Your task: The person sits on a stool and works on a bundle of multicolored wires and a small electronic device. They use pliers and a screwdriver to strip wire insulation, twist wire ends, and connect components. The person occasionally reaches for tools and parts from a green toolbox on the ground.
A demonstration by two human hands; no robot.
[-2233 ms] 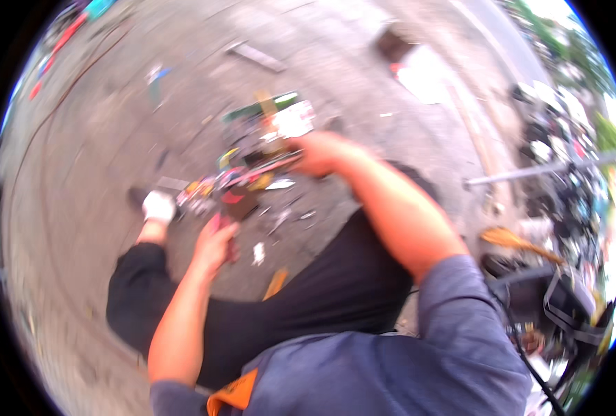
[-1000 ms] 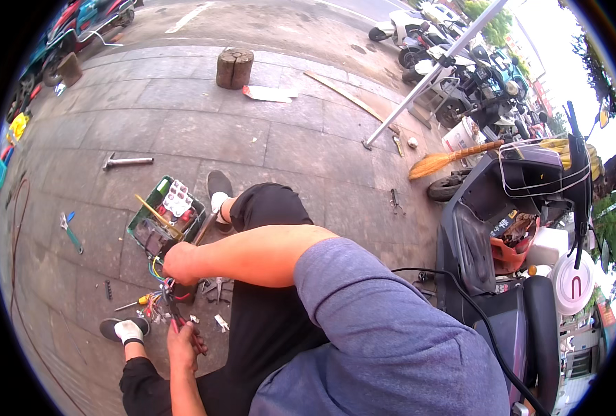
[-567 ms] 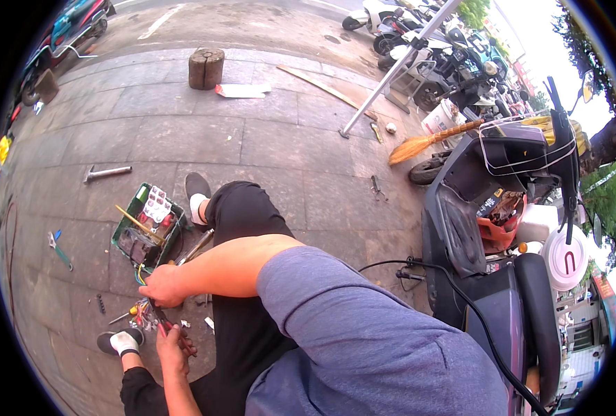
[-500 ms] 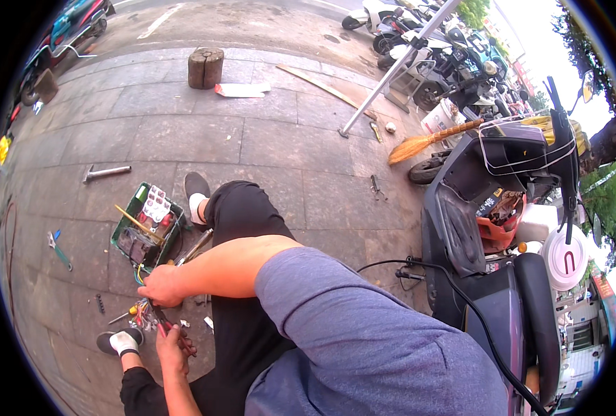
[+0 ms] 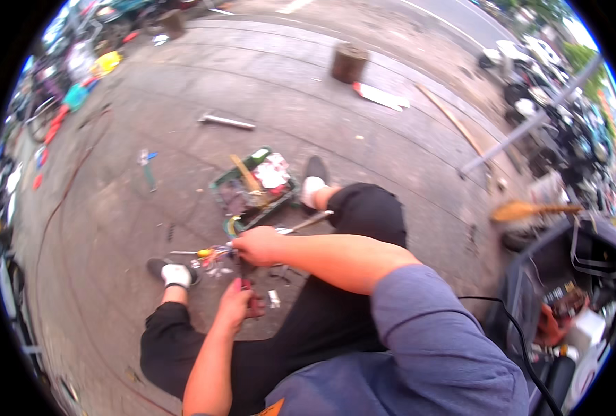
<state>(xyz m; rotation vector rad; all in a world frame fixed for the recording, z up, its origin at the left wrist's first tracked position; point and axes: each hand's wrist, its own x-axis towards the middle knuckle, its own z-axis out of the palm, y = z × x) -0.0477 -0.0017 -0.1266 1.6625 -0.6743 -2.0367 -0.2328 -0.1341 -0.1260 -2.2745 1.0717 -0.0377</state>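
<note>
My left hand (image 5: 233, 305) is closed round the red handles of a pair of pliers (image 5: 245, 284). Their dark jaws point away from me, up toward my other hand. My right hand (image 5: 258, 245) is closed at a bundle of thin coloured wires (image 5: 215, 258), though blur hides its fingertips. Beside the wires lies a screwdriver with a yellow handle (image 5: 204, 254). Just beyond my right hand is a green toolbox (image 5: 219, 197) holding white and red parts and a wooden-handled tool. Both hands work low, between my spread legs.
A hammer (image 5: 228, 122) and a green-handled tool (image 5: 148, 173) lie on the paving. A wood stump (image 5: 349, 64) stands farther off. At right are a scooter (image 5: 523, 291), a straw broom (image 5: 523, 211) and a slanting metal pole (image 5: 530, 121). A black cable (image 5: 506, 315) runs near my right side.
The view has swung left, so the whole scene sits farther right and is blurred. My left hand still grips the pliers, and my right hand stays at the wires.
</note>
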